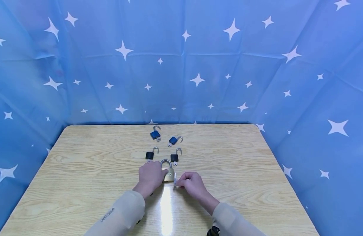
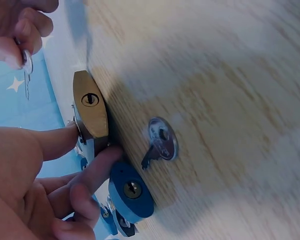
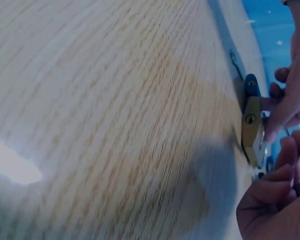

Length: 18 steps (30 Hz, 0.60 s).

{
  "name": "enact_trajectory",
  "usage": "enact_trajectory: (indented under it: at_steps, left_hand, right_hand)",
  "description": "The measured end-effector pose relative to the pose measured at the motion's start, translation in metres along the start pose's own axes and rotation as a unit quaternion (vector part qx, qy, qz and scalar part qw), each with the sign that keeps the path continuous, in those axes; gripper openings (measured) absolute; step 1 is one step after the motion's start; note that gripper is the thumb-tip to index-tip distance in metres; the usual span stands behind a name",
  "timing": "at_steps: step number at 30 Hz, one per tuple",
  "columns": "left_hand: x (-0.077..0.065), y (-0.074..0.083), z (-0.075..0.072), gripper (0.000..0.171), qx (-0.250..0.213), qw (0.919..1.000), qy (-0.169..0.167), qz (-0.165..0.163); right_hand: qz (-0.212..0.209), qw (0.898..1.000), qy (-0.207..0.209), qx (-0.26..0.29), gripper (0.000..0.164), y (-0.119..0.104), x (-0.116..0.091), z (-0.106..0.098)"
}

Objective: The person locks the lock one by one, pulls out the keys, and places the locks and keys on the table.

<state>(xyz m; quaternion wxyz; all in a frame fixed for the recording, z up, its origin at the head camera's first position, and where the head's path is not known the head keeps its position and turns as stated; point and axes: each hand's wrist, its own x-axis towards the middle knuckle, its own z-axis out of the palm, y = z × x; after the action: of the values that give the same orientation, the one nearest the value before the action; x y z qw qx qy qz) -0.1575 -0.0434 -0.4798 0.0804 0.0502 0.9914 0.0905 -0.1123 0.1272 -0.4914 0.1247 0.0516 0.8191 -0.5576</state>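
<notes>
A brass padlock point(image 1: 170, 178) with a closed shackle lies on the table, its keyhole towards the person. My left hand point(image 1: 150, 177) grips it, thumb on its face, in the head view. In the left wrist view, a blue padlock point(image 2: 132, 202) sits close beside the fingers, and a loose key point(image 2: 163, 140) lies on the wood; the left hand hides that padlock in the head view. Just right of the brass padlock, my right hand point(image 1: 193, 185) pinches a silver key point(image 1: 175, 178), apart from the keyhole.
Beyond the hands lie two black padlocks point(image 1: 174, 158) and two blue padlocks point(image 1: 155, 134), shackles open, with keys at their bottoms. The wooden table point(image 1: 228, 157) ends at a blue star-patterned curtain point(image 1: 169, 91) behind and at the sides.
</notes>
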Motion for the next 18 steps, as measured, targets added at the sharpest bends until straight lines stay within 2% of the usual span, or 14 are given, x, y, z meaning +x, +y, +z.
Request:
enact_trajectory:
  at_steps: [5,9,12,18]
  left_hand:
    - [-0.001,0.000,-0.002,0.045,0.004,0.9998,0.017,-0.001]
    - [-0.002,-0.004,-0.005,0.043,-0.026,0.9987,0.042,0.015]
    - [-0.002,-0.009,-0.011,0.038,-0.055,0.9959,0.068,0.022]
    - [0.002,-0.027,-0.022,0.033,-0.087,0.9897,0.113,0.010]
  right_hand:
    - [-0.016,0.999,-0.007,-0.051,0.009,-0.002,-0.003,0.005]
    - [-0.029,0.995,-0.015,-0.096,0.010,-0.004,-0.005,0.010]
    - [-0.038,0.991,-0.022,-0.128,0.012,-0.005,-0.007,0.016]
    - [-0.042,0.981,-0.024,-0.185,0.015,-0.005,-0.008,0.027]
